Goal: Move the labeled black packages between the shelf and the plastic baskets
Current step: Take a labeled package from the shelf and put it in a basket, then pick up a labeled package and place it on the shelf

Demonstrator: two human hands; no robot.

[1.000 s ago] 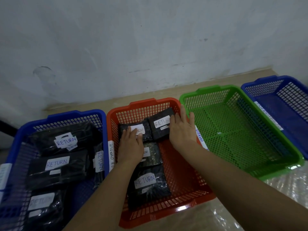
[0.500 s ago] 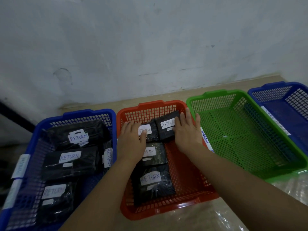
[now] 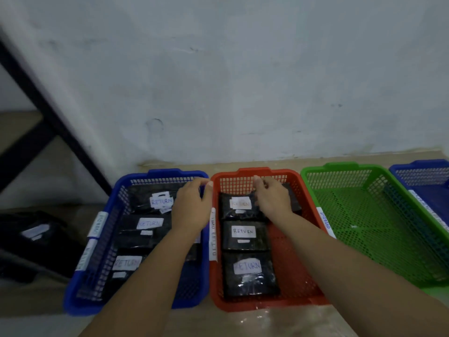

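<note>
Four mesh plastic baskets are set in a row on a tan floor (image 3: 243, 322) against a scuffed, pale grey painted wall (image 3: 243, 81). A sheet of clear plastic film (image 3: 262, 317) is spread over the floor in front of them. At the far left a black metal shelf frame (image 3: 43, 113) is seen slanting across the wall, with a dark labeled bundle (image 3: 36, 234) lying low beside it, too blurred to make out further.

The left blue plastic basket (image 3: 80, 305) is filled with black wrapped packages bearing white "RETURN" labels (image 3: 145, 229). In the red plastic basket (image 3: 267, 305) just beside it, three such packages are laid in a column along its left side, and a fourth (image 3: 294, 198) is partly hidden at the back right. The green plastic basket (image 3: 340, 173) and the right blue basket (image 3: 418, 166) are seen with nothing inside. White paper strips marked "OVERDUE" are fixed to the basket rims.

The left hand (image 3: 192, 207) is held over the divide between the blue and red baskets, fingers curled; whether anything is gripped cannot be told. The right hand (image 3: 272, 198) is curled over the rearmost package (image 3: 238, 205) in the red basket, its fingers at the package's top edge.
</note>
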